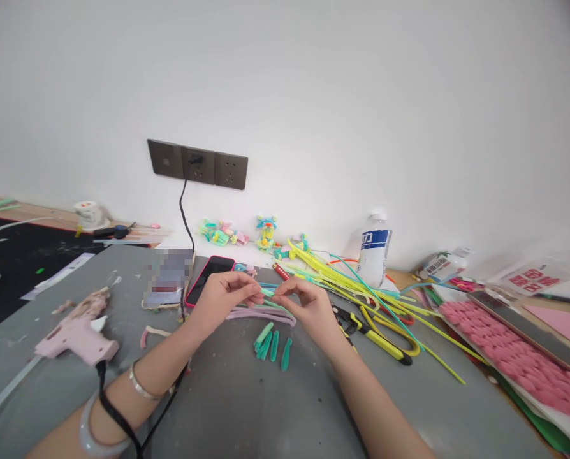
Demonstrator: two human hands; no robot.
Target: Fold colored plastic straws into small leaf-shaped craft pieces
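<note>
A short light green pipe cleaner [267, 292] stretches between my two hands above the grey work surface. My left hand [225, 296] pinches its left end with thumb and fingers. At the other end, the fingertips of my right hand [308, 306] are closed on it too. Just below lie several folded teal pipe cleaner pieces [274, 346], a lighter green one among them. Lilac pipe cleaners [285, 317] rest behind and partly under the hands. Yellow-and-black pliers [385, 345] lie right of my right hand.
A pink hot glue gun [77, 341] with a black cord lies at left. Behind stand a phone [207, 274], small pipe cleaner figures [266, 233] and a white bottle [375, 252]. Long yellow pipe cleaners [342, 277] spread rightward towards a pink woven mat [519, 354].
</note>
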